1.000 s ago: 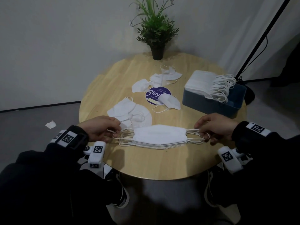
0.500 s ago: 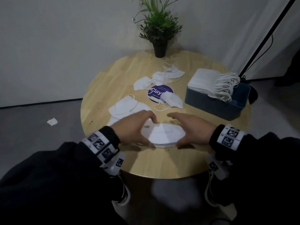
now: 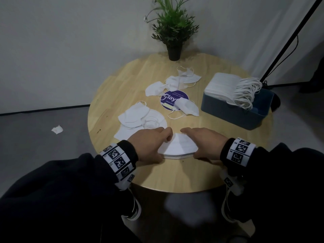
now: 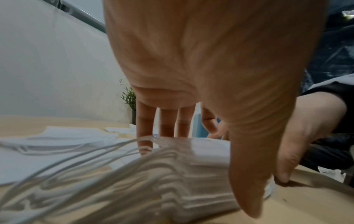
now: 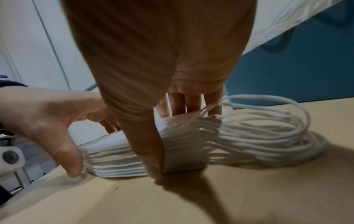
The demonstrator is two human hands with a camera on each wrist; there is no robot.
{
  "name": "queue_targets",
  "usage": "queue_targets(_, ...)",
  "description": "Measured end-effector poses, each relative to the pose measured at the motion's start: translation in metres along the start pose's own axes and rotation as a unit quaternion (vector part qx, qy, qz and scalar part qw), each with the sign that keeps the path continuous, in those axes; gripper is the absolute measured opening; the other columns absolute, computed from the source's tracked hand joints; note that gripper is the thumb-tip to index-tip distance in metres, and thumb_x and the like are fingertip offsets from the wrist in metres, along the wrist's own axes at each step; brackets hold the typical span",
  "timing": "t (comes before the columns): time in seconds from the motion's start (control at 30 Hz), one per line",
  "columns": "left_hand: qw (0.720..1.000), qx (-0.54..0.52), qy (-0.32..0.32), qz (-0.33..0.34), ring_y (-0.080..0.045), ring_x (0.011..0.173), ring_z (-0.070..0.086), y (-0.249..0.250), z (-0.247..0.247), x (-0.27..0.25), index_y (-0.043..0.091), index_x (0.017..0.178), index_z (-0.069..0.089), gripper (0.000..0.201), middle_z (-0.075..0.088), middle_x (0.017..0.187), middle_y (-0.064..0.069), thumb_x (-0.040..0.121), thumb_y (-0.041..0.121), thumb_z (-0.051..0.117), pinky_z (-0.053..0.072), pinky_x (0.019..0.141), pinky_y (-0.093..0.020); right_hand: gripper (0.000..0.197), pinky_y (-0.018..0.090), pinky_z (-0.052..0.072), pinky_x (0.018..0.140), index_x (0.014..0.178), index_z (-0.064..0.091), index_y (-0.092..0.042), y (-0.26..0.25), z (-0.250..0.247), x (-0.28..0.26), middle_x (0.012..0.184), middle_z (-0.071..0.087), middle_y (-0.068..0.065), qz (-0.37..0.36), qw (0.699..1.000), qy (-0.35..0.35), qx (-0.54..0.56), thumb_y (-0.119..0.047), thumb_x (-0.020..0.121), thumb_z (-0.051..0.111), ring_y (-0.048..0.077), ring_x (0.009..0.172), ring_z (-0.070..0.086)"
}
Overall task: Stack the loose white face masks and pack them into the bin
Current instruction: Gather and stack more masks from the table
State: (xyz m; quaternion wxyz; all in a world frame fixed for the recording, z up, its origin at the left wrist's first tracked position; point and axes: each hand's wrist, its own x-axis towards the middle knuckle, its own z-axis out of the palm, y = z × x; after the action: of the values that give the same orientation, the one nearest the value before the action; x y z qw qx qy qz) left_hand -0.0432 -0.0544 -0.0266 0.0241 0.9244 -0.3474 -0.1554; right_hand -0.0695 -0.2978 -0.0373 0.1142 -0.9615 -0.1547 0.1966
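A stack of white face masks (image 3: pixel 178 148) lies flat on the round wooden table (image 3: pixel 112 95), near its front edge. My left hand (image 3: pixel 157 146) clasps the stack's left end and my right hand (image 3: pixel 199 142) its right end. On each hand the thumb is at the near edge and the fingers reach down the far edge. The left wrist view shows my left hand (image 4: pixel 210 75) over the stack (image 4: pixel 191 174), with bunched ear loops (image 4: pixel 76 181) trailing out. In the right wrist view my right hand's thumb (image 5: pixel 151 151) presses the stack (image 5: pixel 182 144). The blue bin (image 3: pixel 236 113) at the right holds a tilted mask stack (image 3: pixel 222 83).
Loose masks lie behind my hands: a pile (image 3: pixel 138 116) at the left, one (image 3: pixel 187 106) on a purple round sticker (image 3: pixel 171 99), and several (image 3: pixel 175 80) farther back. A potted plant (image 3: pixel 173 32) stands at the far edge. A dark stand pole (image 3: pixel 289 37) rises at the right.
A second ago my hands held the ear loops at the stack's outer ends. They have moved inward and now clasp the mask bodies themselves.
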Motion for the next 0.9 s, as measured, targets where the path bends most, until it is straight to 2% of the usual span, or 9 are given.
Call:
queue_targets(0.17, 1.000, 0.026, 0.005, -0.016, -0.025, 0.080, 0.057, 0.006, 0.001, 0.001, 0.033, 0.110, 0.031, 0.057, 0.063, 0.102, 0.005, 0.076, 0.043, 0.076, 0.054, 0.071, -0.041, 0.088, 0.036, 0.049, 0.100, 0.154, 0.038, -0.019, 0.002, 0.002, 0.004, 0.136, 0.057, 0.003, 0.009, 1.000, -0.001, 0.001, -0.024, 0.079, 0.083, 0.025, 0.124, 0.055)
queue_targets(0.27, 0.999, -0.007, -0.023, -0.027, -0.023, 0.084, 0.058, 0.007, -0.002, -0.001, 0.038, 0.116, 0.032, 0.073, 0.062, 0.102, 0.009, 0.069, 0.064, 0.080, 0.053, 0.077, -0.041, 0.073, 0.033, 0.049, 0.089, 0.141, 0.049, -0.019, 0.002, 0.002, 0.007, 0.123, 0.056, 0.002, 0.010, 1.000, -0.006, -0.009, -0.023, 0.077, 0.084, 0.024, 0.114, 0.056)
queue_targets(0.37, 0.989, -0.131, -0.045, -0.050, -0.019, 0.103, 0.063, -0.003, -0.009, 0.003, 0.045, 0.135, 0.034, 0.082, 0.066, 0.119, 0.008, 0.071, 0.081, 0.072, 0.053, 0.092, -0.040, 0.069, 0.031, 0.047, 0.086, 0.135, 0.052, -0.019, 0.001, 0.003, 0.010, 0.121, 0.051, 0.003, 0.018, 0.999, -0.023, -0.025, -0.023, 0.074, 0.084, 0.023, 0.111, 0.052)
queue_targets(0.47, 0.977, -0.197, -0.055, -0.057, -0.018, 0.113, 0.063, -0.014, -0.005, 0.011, 0.035, 0.149, 0.043, 0.069, 0.066, 0.128, 0.003, 0.091, 0.065, 0.067, 0.050, 0.101, -0.037, 0.071, 0.037, 0.049, 0.092, 0.133, 0.049, -0.022, -0.002, 0.003, 0.011, 0.122, 0.047, 0.002, 0.020, 0.998, -0.029, -0.061, -0.026, 0.071, 0.084, 0.024, 0.113, 0.045)
queue_targets(0.57, 0.980, -0.177, -0.085, -0.037, -0.017, 0.110, 0.064, -0.011, 0.003, 0.016, 0.024, 0.138, 0.059, 0.058, 0.068, 0.122, 0.005, 0.090, 0.053, 0.074, 0.051, 0.097, -0.037, 0.067, 0.037, 0.049, 0.085, 0.125, 0.045, -0.024, -0.006, 0.002, 0.009, 0.118, 0.048, 0.000, 0.023, 0.998, -0.037, -0.052, -0.020, 0.070, 0.084, 0.023, 0.108, 0.049)
queue_targets(0.67, 0.983, -0.158, -0.082, -0.033, -0.019, 0.099, 0.063, -0.006, 0.006, 0.018, 0.020, 0.120, 0.067, 0.047, 0.068, 0.109, 0.002, 0.087, 0.053, 0.076, 0.053, 0.088, -0.039, 0.071, 0.042, 0.059, 0.079, 0.121, 0.038, -0.028, -0.008, -0.001, 0.004, 0.107, 0.061, 0.000, 0.037, 0.997, -0.061, -0.016, -0.018, 0.069, 0.086, 0.023, 0.091, 0.062)
queue_targets(0.77, 0.992, -0.125, -0.011, -0.011, -0.018, 0.096, 0.059, -0.005, 0.003, 0.015, 0.026, 0.112, 0.063, 0.044, 0.061, 0.106, 0.005, 0.080, 0.055, 0.069, 0.052, 0.084, -0.041, 0.085, 0.041, 0.059, 0.080, 0.125, 0.040, -0.037, -0.006, -0.013, -0.003, 0.103, 0.062, -0.010, 0.026, 0.999, -0.040, 0.019, -0.041, 0.059, 0.093, 0.019, 0.089, 0.062)
queue_targets(0.83, 0.995, -0.080, 0.056, 0.005, -0.018, 0.093, 0.058, -0.003, 0.003, 0.014, 0.031, 0.110, 0.055, 0.040, 0.059, 0.104, 0.008, 0.078, 0.053, 0.064, 0.052, 0.078, -0.041, 0.086, 0.037, 0.050, 0.088, 0.131, 0.045, -0.037, -0.003, -0.021, -0.005, 0.107, 0.058, -0.014, 0.011, 1.000, 0.005, 0.019, -0.057, 0.061, 0.089, 0.015, 0.094, 0.057)
queue_targets(0.9, 0.995, -0.050, 0.090, 0.018, -0.021, 0.086, 0.059, 0.000, 0.002, 0.014, 0.031, 0.108, 0.047, 0.035, 0.062, 0.099, 0.007, 0.081, 0.049, 0.062, 0.052, 0.072, -0.042, 0.077, 0.038, 0.045, 0.090, 0.131, 0.048, -0.037, 0.001, -0.022, -0.002, 0.110, 0.056, -0.013, -0.003, 1.000, 0.025, 0.004, -0.063, 0.068, 0.083, 0.014, 0.097, 0.054)
